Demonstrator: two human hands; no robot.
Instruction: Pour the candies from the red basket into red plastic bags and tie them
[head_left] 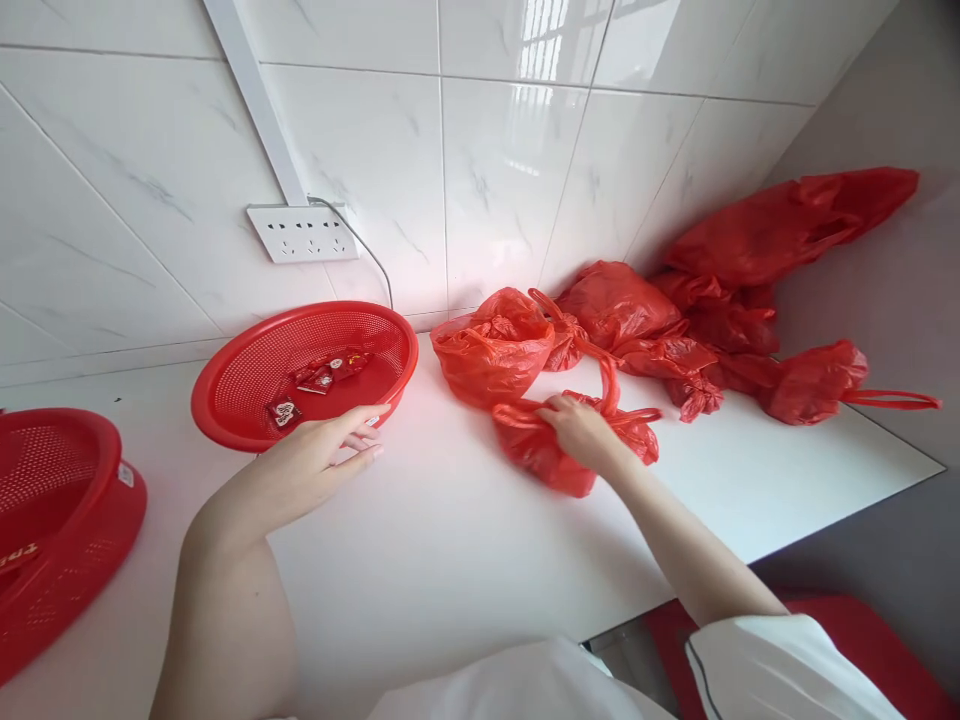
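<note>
My left hand [341, 440] is at the near rim of a red perforated plastic basket [225, 400], its fingers stretched out with nothing in them. Whether it touches the rim I cannot tell. Several small red wrapped packets [330, 372] lie inside that basket. On the white table, my right hand [581, 430] has its fingers bent on the top of a red plastic bag [551, 465]; the fingertips are partly hidden in its folds. The bag's loop handles [611, 385] stick up and out beside the hand.
Another red bag [487, 360] stands behind, its mouth spread. Several filled red bags [622, 305] are heaped along the wall to the right. A second red basket [97, 530] is at the left edge. A power strip [304, 233] with a cable hangs on the tiled wall.
</note>
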